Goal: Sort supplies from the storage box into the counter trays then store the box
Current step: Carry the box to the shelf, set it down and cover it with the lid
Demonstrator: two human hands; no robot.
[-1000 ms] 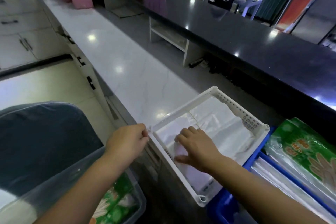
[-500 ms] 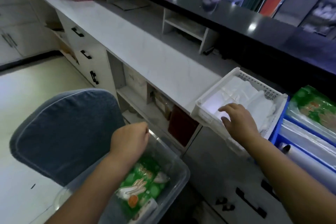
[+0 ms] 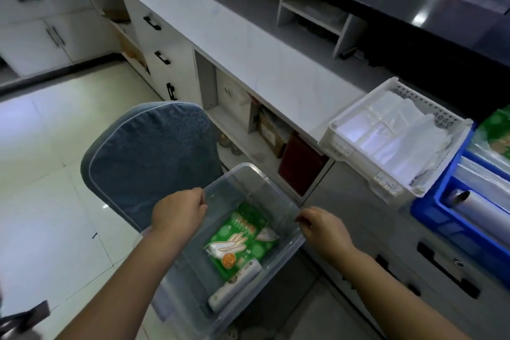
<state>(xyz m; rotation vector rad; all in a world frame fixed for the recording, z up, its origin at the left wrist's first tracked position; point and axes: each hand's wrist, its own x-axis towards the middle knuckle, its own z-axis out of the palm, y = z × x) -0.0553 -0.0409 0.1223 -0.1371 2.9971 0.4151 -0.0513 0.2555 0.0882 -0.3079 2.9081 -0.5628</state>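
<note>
While storage box [image 3: 218, 251] sits low by chair [image 3: 149, 157], I see left hand [image 3: 178, 211] and right hand [image 3: 321, 226] curled on opposite rims. Glove pack [image 3: 240, 240], roll [image 3: 234, 284] remain inside; I'd lift level, avoid tipping.

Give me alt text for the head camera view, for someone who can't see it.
Two hands, left and right, grip opposite rims of a clear box holding a green glove pack and a roll. To the right, a white tray of plastic bags sits on the counter.
</note>
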